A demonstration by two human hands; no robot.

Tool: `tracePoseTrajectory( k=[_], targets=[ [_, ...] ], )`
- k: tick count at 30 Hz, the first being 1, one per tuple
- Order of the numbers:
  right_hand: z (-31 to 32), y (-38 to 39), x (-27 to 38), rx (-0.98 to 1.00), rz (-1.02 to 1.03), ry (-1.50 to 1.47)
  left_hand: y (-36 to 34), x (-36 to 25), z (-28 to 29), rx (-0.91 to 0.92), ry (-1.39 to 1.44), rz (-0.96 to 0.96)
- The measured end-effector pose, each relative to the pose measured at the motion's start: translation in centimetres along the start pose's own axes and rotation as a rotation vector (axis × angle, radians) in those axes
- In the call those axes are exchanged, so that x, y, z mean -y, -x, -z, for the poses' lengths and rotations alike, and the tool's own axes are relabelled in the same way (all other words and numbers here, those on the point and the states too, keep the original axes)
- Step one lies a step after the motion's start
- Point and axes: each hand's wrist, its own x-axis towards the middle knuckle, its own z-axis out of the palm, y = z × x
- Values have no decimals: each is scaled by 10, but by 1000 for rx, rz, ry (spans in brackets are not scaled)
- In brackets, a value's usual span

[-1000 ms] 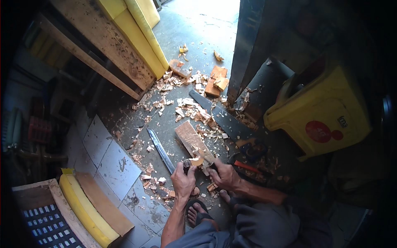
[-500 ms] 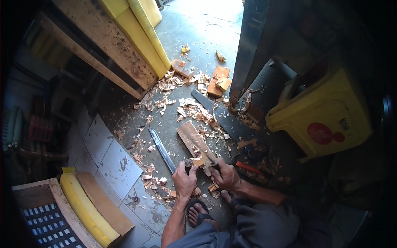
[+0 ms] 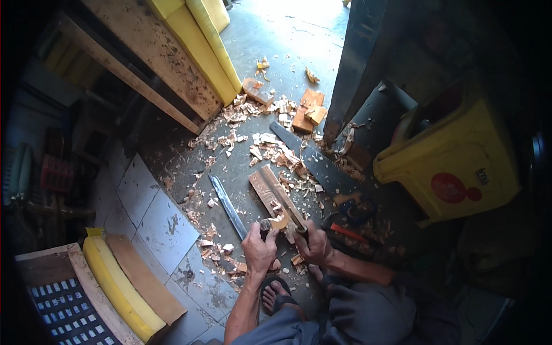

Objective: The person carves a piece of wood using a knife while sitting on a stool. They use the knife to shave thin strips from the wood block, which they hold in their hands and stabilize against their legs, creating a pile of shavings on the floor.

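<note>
My left hand point(image 3: 260, 251) is closed on a small curved piece of pale wood point(image 3: 280, 221), its fingers wrapped around a dark rounded end. My right hand point(image 3: 314, 244) grips the handle end of a long, thin, file-like tool point(image 3: 281, 195). This tool slants away to the upper left, beside the curved piece; whether they touch is hard to tell. Beneath both lies a rectangular wooden board point(image 3: 260, 182) on the floor. To the left of the board rests a long metal blade point(image 3: 227, 206).
A handsaw point(image 3: 322, 167) lies right of the board among wood shavings point(image 3: 276, 150). Wood blocks point(image 3: 303, 118) sit farther off. A yellow plastic stool point(image 3: 460, 167) stands at right, a dark crate point(image 3: 69, 310) at lower left, and yellow-padded wooden furniture point(image 3: 195, 52) at upper left.
My right hand has pushed the file-like tool slightly forward, so it reaches farther along the board. The left hand keeps its hold on the curved wood piece. The whole view has shifted slightly.
</note>
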Motion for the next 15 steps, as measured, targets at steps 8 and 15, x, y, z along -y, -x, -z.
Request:
tracePoseTrajectory(
  k=[8, 15],
  targets=[
    [-2, -4, -3, 162, -158, 175, 1, 1, 0, -5, 19, 2],
    [-2, -1, -7, 107, 94, 111, 0, 5, 0, 8, 45, 5]
  ],
)
